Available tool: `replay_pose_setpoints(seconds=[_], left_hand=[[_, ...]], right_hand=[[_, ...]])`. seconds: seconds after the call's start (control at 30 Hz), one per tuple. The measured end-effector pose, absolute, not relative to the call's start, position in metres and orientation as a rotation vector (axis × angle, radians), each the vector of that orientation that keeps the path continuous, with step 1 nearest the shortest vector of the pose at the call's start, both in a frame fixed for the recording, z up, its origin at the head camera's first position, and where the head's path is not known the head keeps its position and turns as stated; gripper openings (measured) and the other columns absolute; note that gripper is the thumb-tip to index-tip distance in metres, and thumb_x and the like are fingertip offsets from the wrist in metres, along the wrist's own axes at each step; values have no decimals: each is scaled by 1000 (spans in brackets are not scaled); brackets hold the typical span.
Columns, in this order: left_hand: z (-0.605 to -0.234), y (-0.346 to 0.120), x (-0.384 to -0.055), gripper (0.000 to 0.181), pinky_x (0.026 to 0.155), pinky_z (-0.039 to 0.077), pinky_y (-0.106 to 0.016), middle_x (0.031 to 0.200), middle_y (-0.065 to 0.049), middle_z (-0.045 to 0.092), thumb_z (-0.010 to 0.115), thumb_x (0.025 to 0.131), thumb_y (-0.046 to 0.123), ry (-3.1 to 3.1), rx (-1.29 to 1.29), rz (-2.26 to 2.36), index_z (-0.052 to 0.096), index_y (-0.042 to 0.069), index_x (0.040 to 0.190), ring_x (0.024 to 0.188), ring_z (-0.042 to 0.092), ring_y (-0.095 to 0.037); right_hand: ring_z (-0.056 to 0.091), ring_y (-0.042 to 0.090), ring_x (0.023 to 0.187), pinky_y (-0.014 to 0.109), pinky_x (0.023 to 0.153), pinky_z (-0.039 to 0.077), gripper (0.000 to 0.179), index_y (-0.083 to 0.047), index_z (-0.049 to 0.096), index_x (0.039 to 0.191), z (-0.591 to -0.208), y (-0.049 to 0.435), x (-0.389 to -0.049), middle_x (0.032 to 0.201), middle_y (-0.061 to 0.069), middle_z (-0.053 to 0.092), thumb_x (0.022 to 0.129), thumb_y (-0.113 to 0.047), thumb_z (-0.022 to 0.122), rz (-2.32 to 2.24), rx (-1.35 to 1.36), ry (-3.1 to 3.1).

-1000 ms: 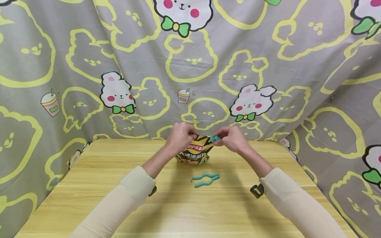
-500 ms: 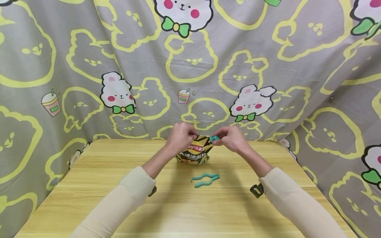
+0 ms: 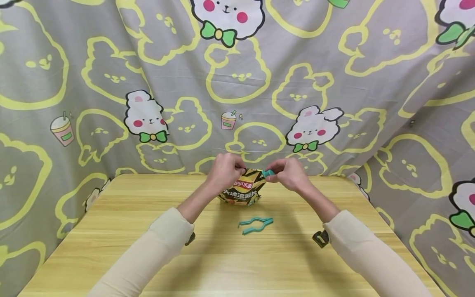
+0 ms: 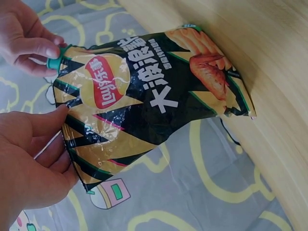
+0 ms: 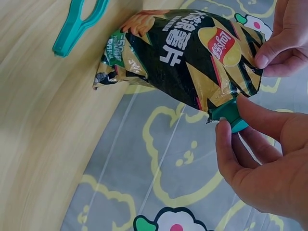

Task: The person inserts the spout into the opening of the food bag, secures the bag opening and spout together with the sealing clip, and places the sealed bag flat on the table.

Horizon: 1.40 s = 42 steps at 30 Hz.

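Observation:
A black-and-gold Lay's potato chip bag stands upright on the table, its bottom end down on the wood. My left hand pinches its top edge between thumb and fingers, as the left wrist view shows. At the other top corner, my right hand pinches a small teal cap-like piece with thumb and fingertips. That piece sits right at the bag's corner, overlapping it. In front of the bag lies a teal bag clip, its two arms spread apart.
The wooden table reaches back to a grey curtain with yellow cartoon outlines and white rabbits. Dark wrist-worn devices show under both forearms. The bag stands near the table's back edge.

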<state>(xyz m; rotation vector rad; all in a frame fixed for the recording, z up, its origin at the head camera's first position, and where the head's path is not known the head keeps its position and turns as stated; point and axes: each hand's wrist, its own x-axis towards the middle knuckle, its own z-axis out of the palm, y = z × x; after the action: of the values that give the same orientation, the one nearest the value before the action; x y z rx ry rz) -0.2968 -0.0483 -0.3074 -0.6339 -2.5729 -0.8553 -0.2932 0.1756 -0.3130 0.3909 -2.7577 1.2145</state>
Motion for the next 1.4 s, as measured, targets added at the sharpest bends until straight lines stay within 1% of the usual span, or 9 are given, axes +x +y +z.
replay_pose_setpoints(seconds=[0.2,0.5,0.77,0.93,1.17,1.27,1.4], left_hand=[[-307,-49,-296,7,68,59,-30,83,-4,78,77,88,3,-2569,-633,-880,81,8,85,72,71,-16],[-307,-49,-296,7,68,59,-30,83,-5,78,77,88,3,-2572,-635,-879,81,7,85,72,71,-16],[-307,-49,-296,7,68,59,-30,83,-5,78,77,88,3,-2570,-639,-884,81,8,85,72,71,-16],[-306,-49,-297,7,69,59,-30,84,-5,78,76,88,3,-2576,-636,-882,81,8,86,74,72,-17],[-306,-49,-297,7,70,60,-31,84,-5,78,76,88,3,-2570,-644,-875,81,7,86,74,72,-18],[-306,-48,-297,7,70,60,-31,84,-5,78,76,88,3,-2575,-640,-873,81,7,86,74,72,-18],[-307,-48,-297,7,69,59,-31,83,-4,78,77,88,3,-2579,-633,-877,81,8,85,74,72,-17]], right_hand=[[71,19,84,32,76,54,24,-6,78,105,-310,177,-292,95,9,78,81,-8,84,1255,402,-2764],[73,24,96,41,88,57,36,-4,74,117,-312,181,-292,106,13,77,83,-8,82,1328,381,-2773],[72,27,101,41,89,58,43,-3,71,125,-314,184,-292,110,15,76,84,-8,82,1321,376,-2786],[70,30,103,42,89,57,45,0,69,126,-316,190,-291,112,18,74,84,-9,81,1284,379,-2813],[67,34,112,48,95,55,45,2,68,127,-320,200,-289,121,21,71,86,-13,80,1234,362,-2854],[68,33,110,47,94,56,43,2,69,125,-323,203,-288,118,20,72,86,-14,80,1218,357,-2864],[70,29,102,43,87,58,38,0,72,120,-331,205,-286,108,16,76,86,-15,81,1186,359,-2875]])
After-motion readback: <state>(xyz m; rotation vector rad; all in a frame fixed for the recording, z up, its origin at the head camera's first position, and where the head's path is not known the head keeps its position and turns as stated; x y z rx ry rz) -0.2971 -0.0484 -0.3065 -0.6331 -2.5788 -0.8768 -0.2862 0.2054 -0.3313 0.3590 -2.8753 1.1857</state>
